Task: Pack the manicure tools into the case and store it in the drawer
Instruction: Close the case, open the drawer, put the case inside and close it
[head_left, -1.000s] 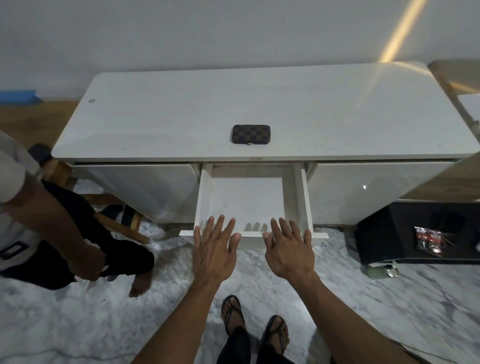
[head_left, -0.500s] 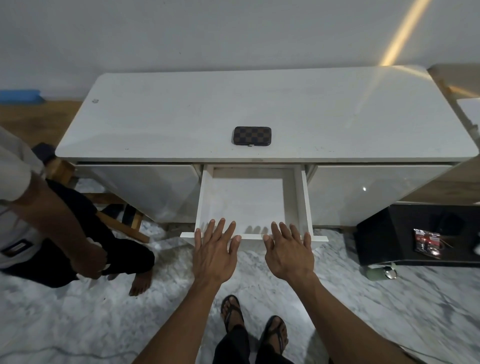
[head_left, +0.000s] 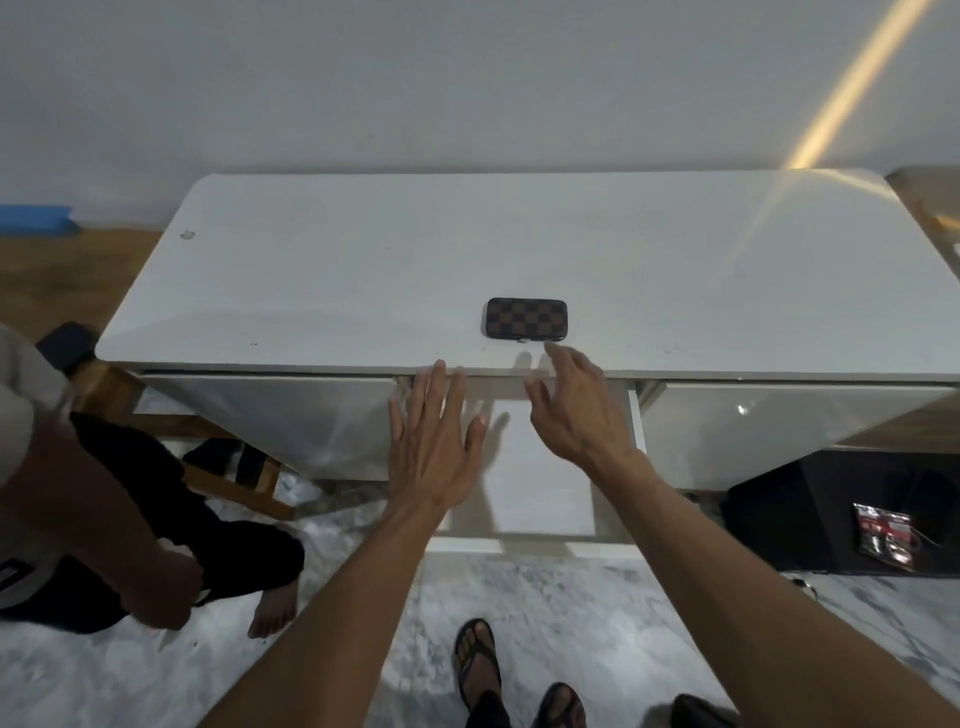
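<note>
The closed brown checkered case (head_left: 525, 319) lies flat on the white cabinet top (head_left: 363, 270), near its front edge. Below it the middle drawer (head_left: 540, 488) stands pulled out, and the part of its inside that I can see holds nothing. My right hand (head_left: 574, 410) hovers over the drawer with fingers spread, its fingertips just short of the case's near edge. My left hand (head_left: 434, 441) is open and flat above the drawer's left side, holding nothing. No loose manicure tools are in sight.
Another person (head_left: 93, 519) crouches at the left beside a wooden chair leg (head_left: 228, 483). A low black unit (head_left: 852, 519) with a small packet (head_left: 885, 535) on it stands at the right. My sandalled feet (head_left: 514, 675) are on the marble floor.
Both hands have left the drawer's front edge and moved forward over the drawer, the right one reaching up to just short of the case. The case has not moved.
</note>
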